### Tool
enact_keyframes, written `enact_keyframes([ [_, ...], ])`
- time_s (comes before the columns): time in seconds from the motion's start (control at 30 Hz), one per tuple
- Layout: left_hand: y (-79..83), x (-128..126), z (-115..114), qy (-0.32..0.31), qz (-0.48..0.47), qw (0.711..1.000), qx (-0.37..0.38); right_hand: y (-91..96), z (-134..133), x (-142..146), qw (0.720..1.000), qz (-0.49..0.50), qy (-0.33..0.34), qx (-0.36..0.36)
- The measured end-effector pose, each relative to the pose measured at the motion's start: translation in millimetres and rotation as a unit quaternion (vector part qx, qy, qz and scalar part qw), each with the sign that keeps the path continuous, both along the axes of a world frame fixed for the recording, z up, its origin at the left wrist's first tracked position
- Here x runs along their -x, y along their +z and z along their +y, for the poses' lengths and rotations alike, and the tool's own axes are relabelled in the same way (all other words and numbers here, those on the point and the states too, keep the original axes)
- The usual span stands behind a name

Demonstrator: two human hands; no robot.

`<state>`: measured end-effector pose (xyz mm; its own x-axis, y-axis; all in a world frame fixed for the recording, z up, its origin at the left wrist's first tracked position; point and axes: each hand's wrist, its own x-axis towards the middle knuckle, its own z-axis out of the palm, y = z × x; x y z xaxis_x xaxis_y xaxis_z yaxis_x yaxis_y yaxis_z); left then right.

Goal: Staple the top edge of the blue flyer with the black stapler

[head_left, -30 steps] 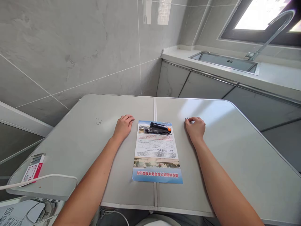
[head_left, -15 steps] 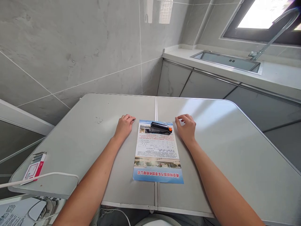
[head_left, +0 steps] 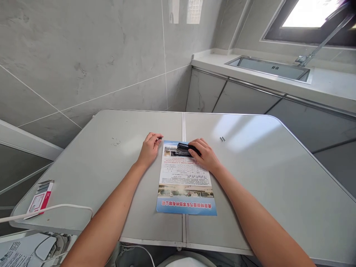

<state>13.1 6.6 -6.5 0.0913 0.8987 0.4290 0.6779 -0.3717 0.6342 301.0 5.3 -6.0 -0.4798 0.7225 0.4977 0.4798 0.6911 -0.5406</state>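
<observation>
A black stapler (head_left: 183, 147) lies across the upper part of a printed flyer (head_left: 187, 178), its metal arm pointing left. My right hand (head_left: 204, 154) is closed round the stapler's right end and covers its orange part. Just left of the flyer's top edge, my left hand (head_left: 150, 148) rests on the table with thumb and forefinger pinched. A small dark thing shows at those fingertips, too small to name. Two short grey metal pieces (head_left: 222, 139), like strips of staples, lie on the table beyond my right hand.
The folding table (head_left: 272, 193) has a seam down its middle. A red and white box (head_left: 40, 196) sits at its left edge, near a white cable (head_left: 66, 205). Behind to the right are a counter with a sink (head_left: 271, 68) and a faucet (head_left: 319, 46).
My right hand has moved left from beside the flyer onto the stapler and closed on it. The grey metal pieces now show where that hand was. My left hand has shifted slightly right.
</observation>
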Motion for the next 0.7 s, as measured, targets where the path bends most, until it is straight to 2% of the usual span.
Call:
enact_keyframes([
  [0.37,12.8,-15.4,-13.5,-0.082,0.0,0.997,-0.003,-3.4,3.7,-0.4,0.999,-0.029,0.015,0.017],
  [0.7,7.1,-14.7,-12.0,-0.188,0.004,0.982,0.013,-3.8,3.9,0.7,0.999,-0.027,0.015,0.011],
])
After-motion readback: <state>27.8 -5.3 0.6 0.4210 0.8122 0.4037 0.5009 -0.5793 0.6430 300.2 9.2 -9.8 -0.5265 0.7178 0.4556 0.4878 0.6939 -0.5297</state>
